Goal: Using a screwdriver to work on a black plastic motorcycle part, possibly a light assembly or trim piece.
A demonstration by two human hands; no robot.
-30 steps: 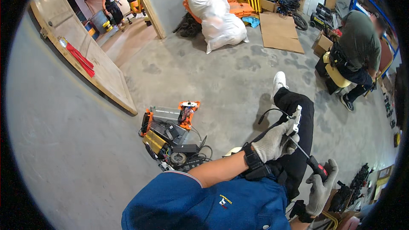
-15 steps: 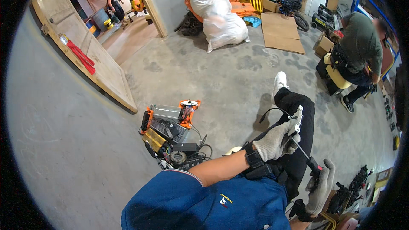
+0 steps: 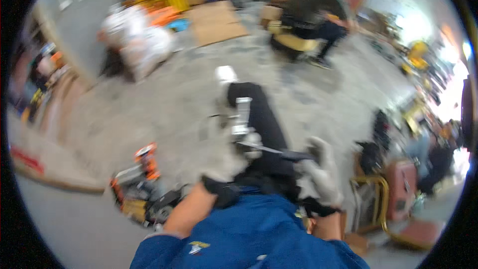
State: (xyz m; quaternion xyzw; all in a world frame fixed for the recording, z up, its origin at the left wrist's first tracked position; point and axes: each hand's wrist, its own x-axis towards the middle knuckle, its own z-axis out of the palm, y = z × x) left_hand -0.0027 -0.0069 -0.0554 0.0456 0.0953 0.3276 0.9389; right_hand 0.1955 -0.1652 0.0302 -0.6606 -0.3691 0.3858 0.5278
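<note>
My left hand (image 3: pixel 252 142), in a pale work glove, is closed round the lower end of a narrow white part (image 3: pixel 242 114) held over my black-trousered leg. A thin dark cable (image 3: pixel 214 116) sticks out beside it. My right hand (image 3: pixel 318 170), gloved too, grips a screwdriver (image 3: pixel 296 156) by its dark handle, some fingers raised off it. The metal shaft points left and its tip reaches my left hand. Motion blur hides whether the tip touches the white part.
Orange-ended equipment and black boxes (image 3: pixel 142 189) lie on the floor at my left. A white sack (image 3: pixel 142 45) and flat cardboard (image 3: pixel 216 22) are farther off. A person (image 3: pixel 316 5) sits bent over ahead. A gold-framed chair (image 3: pixel 383 204) stands at my right.
The view has swung right, so the room shifts left and blurs. The white part now stands more upright in my left hand, and the screwdriver lies closer to level.
</note>
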